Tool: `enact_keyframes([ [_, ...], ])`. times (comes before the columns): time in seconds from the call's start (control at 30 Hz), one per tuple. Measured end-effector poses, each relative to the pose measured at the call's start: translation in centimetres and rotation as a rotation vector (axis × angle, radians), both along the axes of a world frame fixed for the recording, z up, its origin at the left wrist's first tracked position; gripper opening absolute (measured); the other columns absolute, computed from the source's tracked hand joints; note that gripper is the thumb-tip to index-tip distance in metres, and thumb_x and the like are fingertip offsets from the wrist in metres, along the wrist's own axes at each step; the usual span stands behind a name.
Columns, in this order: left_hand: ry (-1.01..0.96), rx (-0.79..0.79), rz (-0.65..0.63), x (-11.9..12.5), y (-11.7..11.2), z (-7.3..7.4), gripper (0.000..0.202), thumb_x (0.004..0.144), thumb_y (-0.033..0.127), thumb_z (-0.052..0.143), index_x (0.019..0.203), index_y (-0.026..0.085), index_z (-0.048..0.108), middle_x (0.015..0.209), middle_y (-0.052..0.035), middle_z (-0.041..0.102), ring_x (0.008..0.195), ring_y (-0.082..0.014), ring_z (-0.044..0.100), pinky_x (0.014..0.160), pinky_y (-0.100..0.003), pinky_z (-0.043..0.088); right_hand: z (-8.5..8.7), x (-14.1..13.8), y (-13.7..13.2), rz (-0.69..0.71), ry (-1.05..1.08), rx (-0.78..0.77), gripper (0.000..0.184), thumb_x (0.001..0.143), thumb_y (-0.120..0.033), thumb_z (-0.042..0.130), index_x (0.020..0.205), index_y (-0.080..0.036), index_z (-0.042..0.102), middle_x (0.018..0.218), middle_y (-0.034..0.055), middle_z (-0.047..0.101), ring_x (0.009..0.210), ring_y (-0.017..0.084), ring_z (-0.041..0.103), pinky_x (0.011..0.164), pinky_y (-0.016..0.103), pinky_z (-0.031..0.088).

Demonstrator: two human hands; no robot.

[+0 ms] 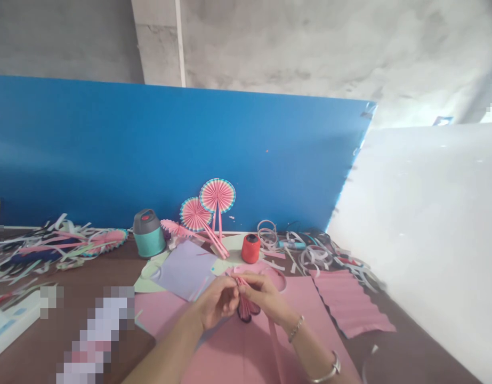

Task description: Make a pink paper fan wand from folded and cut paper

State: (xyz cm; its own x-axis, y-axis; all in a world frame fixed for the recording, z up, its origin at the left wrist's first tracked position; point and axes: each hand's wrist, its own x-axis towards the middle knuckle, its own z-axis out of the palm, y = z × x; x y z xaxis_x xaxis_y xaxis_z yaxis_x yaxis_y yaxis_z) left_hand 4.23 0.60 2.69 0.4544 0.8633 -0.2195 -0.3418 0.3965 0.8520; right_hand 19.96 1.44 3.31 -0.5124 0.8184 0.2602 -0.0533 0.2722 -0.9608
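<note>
A folded pink paper fan (249, 310) with a dark edge is bunched between my two hands, its pleats spreading toward me. My right hand (265, 298), with a bracelet and a bangle on its arm, pinches the gathered pleats near the top. On the other side, my left hand (218, 303) has its fingers curled in against the same pleats; its fingertips are partly hidden. Beneath both hands lie large pink paper sheets (225, 354). A long pink paper strip (276, 349) hangs below my right wrist.
Behind the hands stand a red thread spool (251, 249), a teal-and-grey container (148, 233) and round pink paper fans (217, 196). Paper strips (317, 256) are heaped right and left. A pleated pink sheet (352, 304) lies right. A blue partition (166, 144) closes the back.
</note>
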Motion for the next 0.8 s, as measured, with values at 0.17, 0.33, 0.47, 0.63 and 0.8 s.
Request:
enact_keyframes([
  [0.17,-0.020,-0.006,-0.029,-0.2,0.1,-0.1,0.028,0.070,0.038,0.052,0.050,0.018,0.049,0.032,0.0048,0.037,0.029,-0.0057,0.024,0.036,-0.021,0.013,-0.2,0.1,0.1,-0.029,-0.031,0.011,0.033,0.082,-0.050,0.063,0.080,-0.019,0.073,0.075,0.0019,0.060,0.070,0.015,0.053,0.066,0.026,0.044],
  [0.33,0.018,-0.022,-0.049,-0.4,0.1,-0.1,0.025,0.064,0.036,0.056,0.050,0.018,0.048,0.034,0.0060,0.037,0.031,-0.0045,0.022,0.037,-0.020,0.012,-0.4,0.3,0.5,-0.023,-0.111,-0.009,0.031,0.077,-0.048,0.068,0.091,-0.021,0.076,0.077,0.0020,0.063,0.067,0.015,0.053,0.061,0.026,0.043],
  [0.47,0.035,-0.042,-0.069,-0.6,0.3,-0.3,0.022,0.062,0.034,0.056,0.051,0.017,0.048,0.039,0.0056,0.040,0.030,-0.0036,0.023,0.037,-0.020,0.011,-0.6,0.7,0.8,-0.020,-0.192,0.048,0.034,0.077,-0.048,0.068,0.097,-0.022,0.076,0.071,0.0001,0.064,0.060,0.013,0.051,0.053,0.023,0.040],
  [0.63,0.047,-0.074,-0.128,-0.9,0.6,-0.6,0.019,0.062,0.031,0.054,0.050,0.017,0.051,0.034,0.0055,0.039,0.028,-0.0044,0.020,0.035,-0.019,0.010,-0.9,1.1,0.9,-0.002,-0.231,0.106,0.030,0.077,-0.045,0.068,0.095,-0.022,0.075,0.066,-0.0007,0.061,0.057,0.012,0.047,0.049,0.021,0.036],
  [0.8,0.071,-0.112,-0.162,-1.2,0.7,-0.6,0.019,0.064,0.029,0.054,0.050,0.016,0.053,0.030,0.0068,0.035,0.027,-0.0043,0.015,0.033,-0.018,0.007,-1.0,1.1,0.8,-0.018,-0.252,0.143,0.022,0.075,-0.038,0.069,0.087,-0.021,0.075,0.065,-0.0016,0.058,0.054,0.011,0.045,0.047,0.021,0.035],
])
